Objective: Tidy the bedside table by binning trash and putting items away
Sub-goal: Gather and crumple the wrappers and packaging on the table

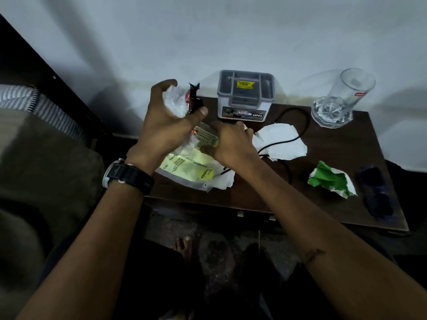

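Observation:
My left hand (166, 118) grips a bunch of trash above the table's left end: crumpled white paper (174, 102) and a dark red wrapper (193, 95). My right hand (231, 140) reaches down onto a clear plastic packet with yellow print (187, 167) lying on the dark wooden bedside table (335, 155); its fingers curl around the packet's printed top edge (205, 135). A torn white paper (282, 140) lies just right of that hand, with a black cable (298, 125) looping over it.
A grey lidded plastic box (245, 95) stands at the back by the wall. A clear drinking glass (342, 98) stands at the back right. A crumpled green-and-white paper (330, 179) and dark sunglasses (376, 192) lie at the right. A bed (34, 144) is on the left.

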### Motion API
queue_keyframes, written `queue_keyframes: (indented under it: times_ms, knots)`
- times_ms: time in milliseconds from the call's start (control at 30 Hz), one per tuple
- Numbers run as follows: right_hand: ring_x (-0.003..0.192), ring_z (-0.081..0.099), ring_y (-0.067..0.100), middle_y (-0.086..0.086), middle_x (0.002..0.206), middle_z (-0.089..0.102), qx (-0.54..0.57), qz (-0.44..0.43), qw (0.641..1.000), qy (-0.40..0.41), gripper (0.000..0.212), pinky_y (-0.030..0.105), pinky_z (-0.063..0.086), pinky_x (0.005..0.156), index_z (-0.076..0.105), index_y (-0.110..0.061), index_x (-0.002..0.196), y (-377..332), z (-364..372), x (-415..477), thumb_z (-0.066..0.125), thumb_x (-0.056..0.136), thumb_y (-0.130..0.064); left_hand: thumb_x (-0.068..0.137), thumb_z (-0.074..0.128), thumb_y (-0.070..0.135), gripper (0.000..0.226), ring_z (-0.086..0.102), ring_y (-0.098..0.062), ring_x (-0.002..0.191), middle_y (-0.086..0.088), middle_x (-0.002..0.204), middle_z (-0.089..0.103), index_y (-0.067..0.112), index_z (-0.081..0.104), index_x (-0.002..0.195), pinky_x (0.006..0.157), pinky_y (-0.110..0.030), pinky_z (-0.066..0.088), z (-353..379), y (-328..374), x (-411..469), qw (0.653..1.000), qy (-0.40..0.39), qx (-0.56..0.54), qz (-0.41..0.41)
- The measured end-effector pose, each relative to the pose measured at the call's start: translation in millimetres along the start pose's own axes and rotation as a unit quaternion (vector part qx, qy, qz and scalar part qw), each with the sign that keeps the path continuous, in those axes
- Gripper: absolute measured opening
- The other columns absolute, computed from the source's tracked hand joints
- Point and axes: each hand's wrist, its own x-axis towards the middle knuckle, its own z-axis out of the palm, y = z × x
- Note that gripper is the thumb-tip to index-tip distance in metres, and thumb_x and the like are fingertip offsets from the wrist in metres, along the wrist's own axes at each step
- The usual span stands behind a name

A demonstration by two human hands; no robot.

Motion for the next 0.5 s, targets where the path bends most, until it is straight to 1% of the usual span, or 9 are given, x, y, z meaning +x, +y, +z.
queue_keyframes:
  times_ms: [100,167,200,233,267,333,400,433,500]
  knots:
    - [0.108,0.066,0.027,0.005,0.114,0.073,0.139,-0.002,0.990,0.003,0.037,0.036,0.050,0.085,0.069,-0.022,0.121,-1,-15,-2,0.076,0.086,-0.028,0.064,0.088,0.049,0.081,0.063,-0.021,0.125,-0.004,0.138,0.062,0.025,0.051,0.132,0.103,-0.039,0.055,-7,-1,1,1.000,0.024,-0.012,-0.012]
    - [0.095,0.067,0.020,0.005,0.105,0.073,0.194,-0.027,0.980,0.019,0.024,0.028,0.048,0.073,0.073,-0.015,0.113,-3,-35,-8,0.074,0.090,-0.019,0.060,0.092,0.054,0.085,0.067,-0.028,0.121,-0.006,0.131,0.067,0.025,0.054,0.130,0.101,-0.051,0.057,-12,-4,3,0.998,0.049,-0.027,-0.010]
    - [0.090,0.065,0.019,0.005,0.099,0.072,0.203,-0.041,0.978,0.036,0.015,0.028,0.046,0.070,0.073,-0.012,0.106,-3,-47,-12,0.071,0.092,-0.015,0.061,0.092,0.052,0.084,0.067,-0.024,0.121,-0.002,0.130,0.067,0.025,0.054,0.132,0.101,-0.051,0.057,-13,-3,2,0.997,0.063,-0.035,-0.007]
    - [0.084,0.063,0.019,0.006,0.091,0.070,0.213,-0.055,0.974,0.051,0.007,0.029,0.043,0.067,0.073,-0.009,0.097,-2,-58,-14,0.068,0.094,-0.011,0.066,0.090,0.047,0.081,0.065,-0.014,0.124,0.005,0.131,0.064,0.025,0.053,0.135,0.104,-0.045,0.056,-14,1,0,0.997,0.070,-0.040,0.000]
    - [0.078,0.060,0.018,0.006,0.083,0.066,0.223,-0.069,0.970,0.059,0.009,0.030,0.041,0.064,0.071,-0.008,0.087,0,-69,-17,0.065,0.094,-0.007,0.074,0.088,0.039,0.077,0.061,-0.002,0.124,0.013,0.132,0.060,0.025,0.051,0.139,0.105,-0.034,0.055,-13,5,-3,0.996,0.070,-0.050,0.010]
    - [0.062,0.050,0.005,-0.004,0.067,0.055,0.237,-0.093,0.966,0.048,0.026,0.030,0.035,0.059,0.062,-0.017,0.073,0,-87,-21,0.061,0.095,-0.002,0.087,0.082,0.018,0.072,0.058,0.011,0.123,0.014,0.139,0.055,0.018,0.043,0.148,0.101,-0.020,0.052,-9,9,-5,0.994,0.045,-0.096,0.023]
    - [0.058,0.045,0.000,-0.009,0.065,0.051,0.252,-0.109,0.961,0.016,0.025,0.023,0.034,0.057,0.060,-0.011,0.078,-4,-101,-25,0.055,0.095,0.006,0.091,0.076,0.010,0.077,0.057,-0.006,0.135,-0.002,0.151,0.053,0.015,0.035,0.156,0.109,-0.031,0.052,-3,14,-8,0.989,-0.002,-0.144,0.027]
    - [0.059,0.049,-0.001,-0.010,0.067,0.056,0.261,-0.120,0.958,0.004,0.028,0.021,0.039,0.058,0.062,-0.011,0.082,-7,-106,-26,0.051,0.093,0.012,0.091,0.075,0.011,0.079,0.057,-0.016,0.137,-0.006,0.152,0.053,0.017,0.034,0.158,0.112,-0.039,0.051,1,15,-9,0.985,-0.023,-0.170,0.023]
    - [0.071,0.064,-0.005,-0.014,0.076,0.068,0.288,-0.143,0.947,-0.017,0.045,0.017,0.050,0.065,0.065,-0.022,0.091,-17,-115,-30,0.047,0.089,0.019,0.090,0.075,0.013,0.078,0.061,-0.023,0.134,-0.008,0.145,0.060,0.018,0.036,0.157,0.111,-0.045,0.050,12,19,-12,0.972,-0.067,-0.224,-0.001]
